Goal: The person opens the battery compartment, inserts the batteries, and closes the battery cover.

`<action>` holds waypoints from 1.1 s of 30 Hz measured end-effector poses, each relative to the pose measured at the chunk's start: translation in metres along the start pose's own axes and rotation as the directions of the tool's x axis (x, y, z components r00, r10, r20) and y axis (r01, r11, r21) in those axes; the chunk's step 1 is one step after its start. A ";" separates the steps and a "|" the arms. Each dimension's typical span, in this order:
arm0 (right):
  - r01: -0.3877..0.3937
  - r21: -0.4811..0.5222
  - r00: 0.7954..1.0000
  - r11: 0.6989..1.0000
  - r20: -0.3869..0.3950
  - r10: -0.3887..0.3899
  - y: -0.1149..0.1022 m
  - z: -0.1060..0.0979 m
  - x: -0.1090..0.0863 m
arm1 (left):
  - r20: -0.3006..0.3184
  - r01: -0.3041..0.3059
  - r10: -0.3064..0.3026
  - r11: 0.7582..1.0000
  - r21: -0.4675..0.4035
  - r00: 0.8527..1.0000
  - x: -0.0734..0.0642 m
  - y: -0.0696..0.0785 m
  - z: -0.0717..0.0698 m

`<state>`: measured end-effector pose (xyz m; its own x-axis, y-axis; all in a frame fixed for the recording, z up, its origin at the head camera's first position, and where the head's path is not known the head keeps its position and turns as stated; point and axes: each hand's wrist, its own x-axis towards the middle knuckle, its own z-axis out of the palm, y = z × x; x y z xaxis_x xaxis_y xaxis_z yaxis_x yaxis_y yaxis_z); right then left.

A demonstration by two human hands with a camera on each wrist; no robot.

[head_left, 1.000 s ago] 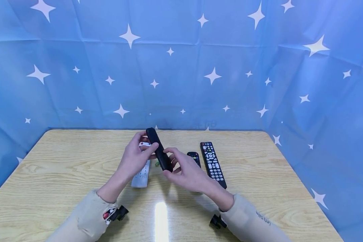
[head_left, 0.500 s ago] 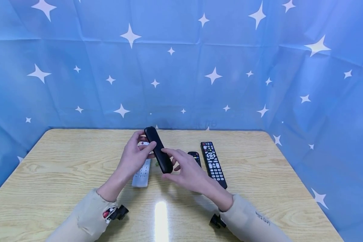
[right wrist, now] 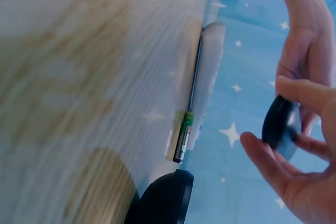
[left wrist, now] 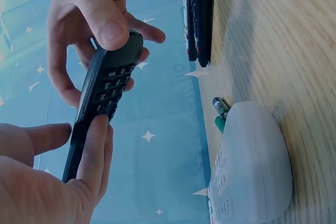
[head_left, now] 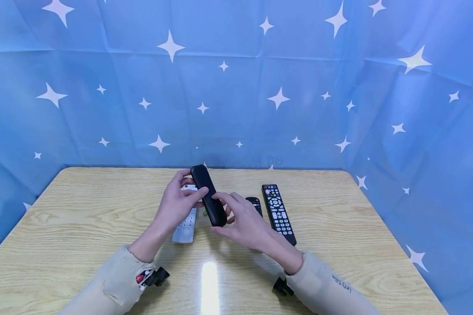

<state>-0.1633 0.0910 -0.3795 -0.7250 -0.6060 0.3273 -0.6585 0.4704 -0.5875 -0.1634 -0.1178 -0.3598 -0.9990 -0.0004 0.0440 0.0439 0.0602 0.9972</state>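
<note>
Above the table, both hands hold a black remote control (head_left: 206, 186), its smooth back toward the head camera and its keys showing in the left wrist view. My left hand (head_left: 176, 200) grips it around the far half, thumb on the back and fingers on the key side. Around the near end are the fingers and thumb of my right hand (head_left: 246, 221). Below lies a white remote control (head_left: 184, 229), partly hidden by the left hand. Beside it on the table is a green battery (right wrist: 183, 137), with a second green piece by it in the left wrist view.
Right of the hands, a long black remote control (head_left: 277, 214) lies on the wooden table (head_left: 339, 245). A smaller black remote control (head_left: 255, 202) is mostly hidden behind the right hand. A blue curtain (head_left: 236, 87) with white stars hangs behind the table's far edge.
The held black remote control has turned slightly, so more of its back faces the head camera. Both hands stay on it in nearly the same place.
</note>
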 end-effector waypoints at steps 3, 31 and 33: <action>-0.007 0.000 1.000 1.000 0.005 0.007 0.000 0.000 0.001 | -0.001 -0.003 0.003 1.000 0.002 1.000 0.001 0.000 0.001; -0.029 -0.060 1.000 0.998 -0.005 0.029 0.005 -0.001 0.002 | 0.048 -0.048 0.048 0.999 0.001 0.998 0.000 0.001 0.010; -0.031 -0.062 1.000 0.998 -0.008 0.031 0.005 -0.001 0.002 | 0.049 -0.053 0.053 0.999 0.003 0.997 0.000 0.000 0.010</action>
<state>-0.1682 0.0924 -0.3814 -0.7463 -0.5862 0.3152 -0.6470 0.5278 -0.5504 -0.1638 -0.1075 -0.3602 -0.9943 0.0513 0.0938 0.0969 0.0628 0.9933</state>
